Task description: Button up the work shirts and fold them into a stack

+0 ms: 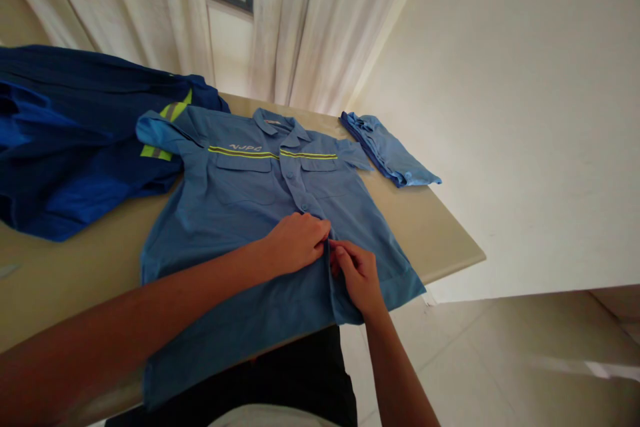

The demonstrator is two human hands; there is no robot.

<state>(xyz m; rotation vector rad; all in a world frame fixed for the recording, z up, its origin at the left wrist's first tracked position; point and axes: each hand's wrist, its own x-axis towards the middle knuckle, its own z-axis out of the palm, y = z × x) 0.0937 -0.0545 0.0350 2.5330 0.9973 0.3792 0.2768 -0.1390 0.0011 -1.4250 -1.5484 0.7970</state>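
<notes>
A blue short-sleeved work shirt point(240, 207) lies spread face up, its collar away from me and its hem over the table's near edge. Yellow stripes and white lettering cross its chest. Buttons show down the upper front. My left hand point(299, 241) is closed, pinching the left side of the front opening below the lowest visible button. Close beside it, my right hand point(356, 275) is also closed, its thumb and fingers gripping the other edge of the placket. Whatever button lies between my fingertips is hidden.
Dark blue garments point(85, 140) with yellow-green bands are heaped on the left of the beige table point(445, 233). A folded blue stack of clothing point(387, 150) rests at the far right. Behind are curtains point(320, 27) and a white wall point(530, 113).
</notes>
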